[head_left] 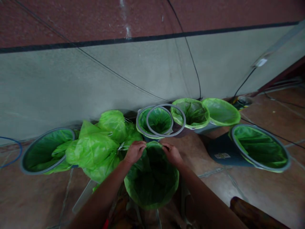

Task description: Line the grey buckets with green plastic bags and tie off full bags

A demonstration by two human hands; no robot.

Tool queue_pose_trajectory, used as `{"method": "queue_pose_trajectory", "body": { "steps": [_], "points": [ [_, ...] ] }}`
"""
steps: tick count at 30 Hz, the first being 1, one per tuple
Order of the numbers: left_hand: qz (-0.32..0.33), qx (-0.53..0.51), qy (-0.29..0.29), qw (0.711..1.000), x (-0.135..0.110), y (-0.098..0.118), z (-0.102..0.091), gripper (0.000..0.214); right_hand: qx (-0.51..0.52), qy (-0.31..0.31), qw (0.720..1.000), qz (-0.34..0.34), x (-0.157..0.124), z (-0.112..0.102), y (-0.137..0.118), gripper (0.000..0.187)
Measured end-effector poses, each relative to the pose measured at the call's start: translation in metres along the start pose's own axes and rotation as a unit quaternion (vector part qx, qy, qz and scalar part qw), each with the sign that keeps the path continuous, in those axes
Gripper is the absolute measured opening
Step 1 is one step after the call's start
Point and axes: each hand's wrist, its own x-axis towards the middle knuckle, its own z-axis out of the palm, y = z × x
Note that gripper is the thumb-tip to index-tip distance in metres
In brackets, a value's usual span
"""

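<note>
A bin lined with a green plastic bag (152, 194) stands right in front of me, and the bag's edge is folded over the rim. At the far left of that rim my left hand (135, 152) pinches the bag's edge. My right hand (172, 154) grips the same edge a little to the right, fingers closed on it. Just beyond, a loose grey ring (182, 124) rests across another lined bin (140, 127), which has a grey ring round its own rim. The inside of the near bin is dark.
Green bags (95, 149) are heaped at left beside a tilted lined bin (23, 162). Two lined bins (190, 101) (222, 103) stand along the wall. Another lined bin (221, 148) leans at right. Black cables (114, 70) hang along the wall; a blue hose (20, 148) lies far left.
</note>
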Motion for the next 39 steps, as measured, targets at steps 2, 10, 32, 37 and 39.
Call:
{"method": "queue_pose_trajectory", "body": {
  "steps": [2,10,32,37,39],
  "points": [
    [0.011,0.015,0.006,1.000,-0.008,-0.005,-0.001,0.023,-0.018,0.024,1.000,-0.005,-0.008,-0.001,0.004,0.027],
    [-0.111,0.002,0.048,0.993,-0.001,0.005,0.002,0.026,-0.076,0.094,0.993,-0.012,-0.011,0.006,0.003,0.020],
    [0.030,0.115,0.018,0.993,0.001,0.026,0.001,0.026,-0.172,0.048,0.979,-0.099,-0.004,0.004,-0.019,0.028],
    [-0.061,0.189,-0.100,0.975,0.020,0.032,0.014,0.022,-0.291,-0.056,0.955,0.016,0.013,0.019,-0.022,0.031],
    [-0.095,0.198,-0.110,0.969,0.021,0.031,0.016,0.024,-0.296,-0.065,0.953,0.025,0.017,0.018,-0.020,0.027]
  ]
}}
